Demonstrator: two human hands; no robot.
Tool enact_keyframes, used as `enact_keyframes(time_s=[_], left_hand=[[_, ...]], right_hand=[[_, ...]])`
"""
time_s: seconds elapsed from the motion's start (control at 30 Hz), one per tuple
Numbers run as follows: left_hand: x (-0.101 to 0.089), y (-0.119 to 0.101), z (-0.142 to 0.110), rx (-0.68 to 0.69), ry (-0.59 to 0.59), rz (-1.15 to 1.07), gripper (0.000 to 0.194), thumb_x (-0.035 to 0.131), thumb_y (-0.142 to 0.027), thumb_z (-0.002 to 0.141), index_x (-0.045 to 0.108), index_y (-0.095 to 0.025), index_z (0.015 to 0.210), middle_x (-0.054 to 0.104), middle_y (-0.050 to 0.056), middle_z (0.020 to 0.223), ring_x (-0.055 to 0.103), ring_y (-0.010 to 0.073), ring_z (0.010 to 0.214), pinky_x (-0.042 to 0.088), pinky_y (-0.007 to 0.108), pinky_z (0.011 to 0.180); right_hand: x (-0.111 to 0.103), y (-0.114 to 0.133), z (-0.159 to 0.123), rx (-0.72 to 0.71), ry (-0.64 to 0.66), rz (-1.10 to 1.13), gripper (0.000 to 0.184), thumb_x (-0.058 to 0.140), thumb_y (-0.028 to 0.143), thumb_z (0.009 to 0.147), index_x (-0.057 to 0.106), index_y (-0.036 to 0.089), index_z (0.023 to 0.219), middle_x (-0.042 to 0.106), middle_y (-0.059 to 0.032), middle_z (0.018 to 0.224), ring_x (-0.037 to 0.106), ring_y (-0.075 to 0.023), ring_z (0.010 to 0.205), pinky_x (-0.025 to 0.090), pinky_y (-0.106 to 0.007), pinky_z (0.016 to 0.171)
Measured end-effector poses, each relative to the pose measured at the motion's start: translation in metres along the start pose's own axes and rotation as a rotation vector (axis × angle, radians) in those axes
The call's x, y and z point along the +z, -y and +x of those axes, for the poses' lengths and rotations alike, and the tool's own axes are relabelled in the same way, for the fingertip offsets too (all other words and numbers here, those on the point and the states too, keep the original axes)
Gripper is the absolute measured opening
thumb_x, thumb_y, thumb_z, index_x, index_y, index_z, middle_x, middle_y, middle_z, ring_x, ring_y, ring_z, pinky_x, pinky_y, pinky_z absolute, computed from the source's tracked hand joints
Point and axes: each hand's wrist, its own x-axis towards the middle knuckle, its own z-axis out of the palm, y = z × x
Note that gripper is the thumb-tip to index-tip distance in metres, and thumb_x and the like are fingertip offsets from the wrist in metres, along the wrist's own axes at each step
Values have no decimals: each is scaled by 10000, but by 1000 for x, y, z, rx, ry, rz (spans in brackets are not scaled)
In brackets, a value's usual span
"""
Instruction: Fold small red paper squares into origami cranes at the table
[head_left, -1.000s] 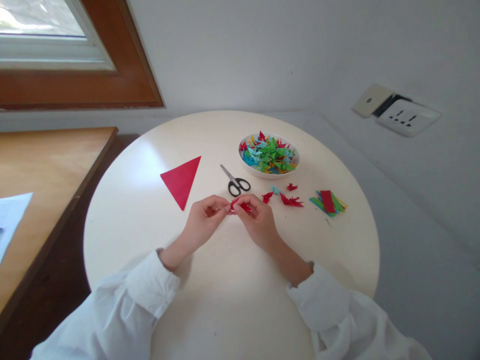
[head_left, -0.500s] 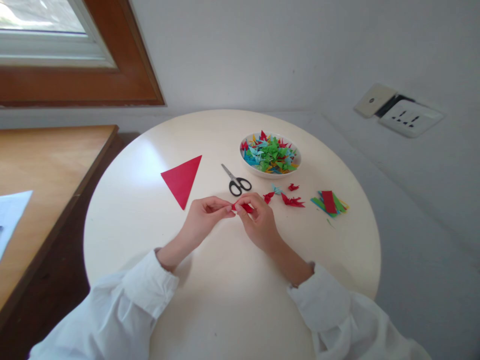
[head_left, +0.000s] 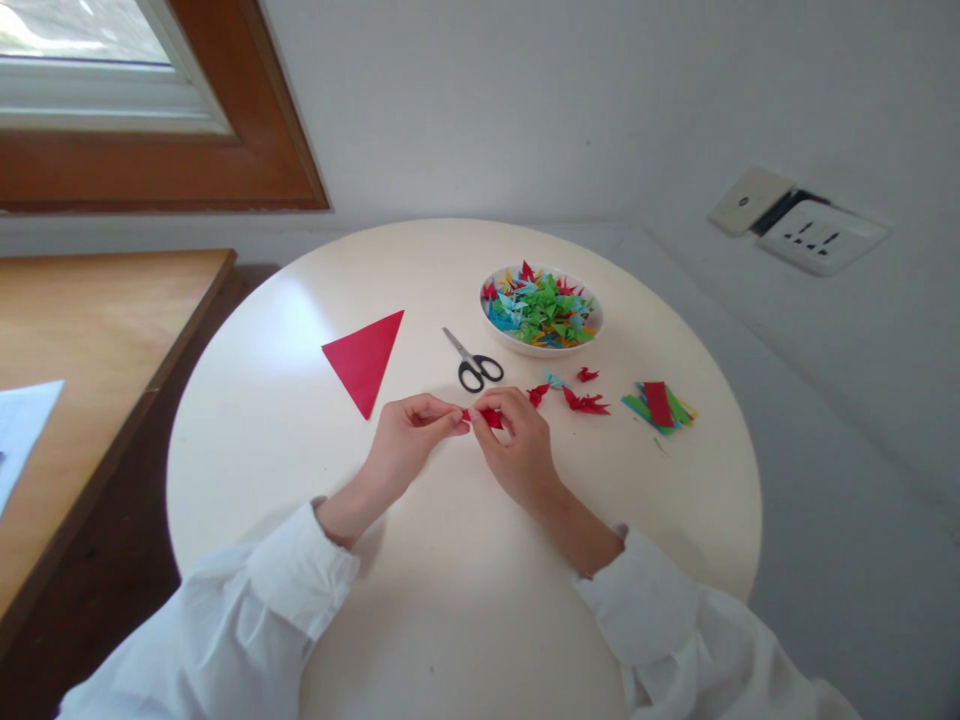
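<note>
Between my fingertips is a small folded piece of red paper [head_left: 491, 418], partly hidden by the fingers. My left hand [head_left: 411, 432] pinches its left end, and my right hand [head_left: 516, 440] pinches it from the right, the two hands almost touching. Just beyond them lie scissors [head_left: 474, 366] with black handles, blades pointing away to the left. A red paper triangle [head_left: 365, 362] lies flat to the left. Several small red folded paper cranes [head_left: 586, 402] and a light blue one [head_left: 553, 380] rest close to the right hand.
A white bowl [head_left: 536, 350] full of colourful paper cranes stands at the back of the round white table [head_left: 420, 600]. A stack of coloured paper pieces [head_left: 660, 406] lies at the right. Beside the table on the left is a wooden desk [head_left: 112, 330] with a white sheet [head_left: 26, 430].
Both hands stay in nearly the same place, still pinching the red paper. The right fingers have shifted very slightly; the things on the table have not moved.
</note>
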Motion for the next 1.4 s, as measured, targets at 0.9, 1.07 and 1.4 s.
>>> enact_keyframes(time_s=[0.9,1.07,1.4], left_hand=[[1,4,-3,179,-13,134,131,659,-239,676,578,-142,710,649,15,659,665,164,678,530,270,669],[2,1,-3,199,-35,171,105,652,-222,673,582,-145,690,636,9,641,655,156,651,524,262,642],[-1,6,-1,214,-9,230,167,673,-263,667,559,-153,721,643,11,635,624,133,620,485,233,588]], right_hand=[[0,3,0,16,-25,-40,95,501,122,772,509,192,709,570,-28,731,531,-128,657,462,-256,590],[1,4,1,24,-29,-45,110,503,117,764,499,203,695,561,-17,711,526,-125,637,464,-254,581],[3,4,0,18,-4,-17,112,512,113,766,500,201,699,566,-19,720,553,-134,677,480,-260,614]])
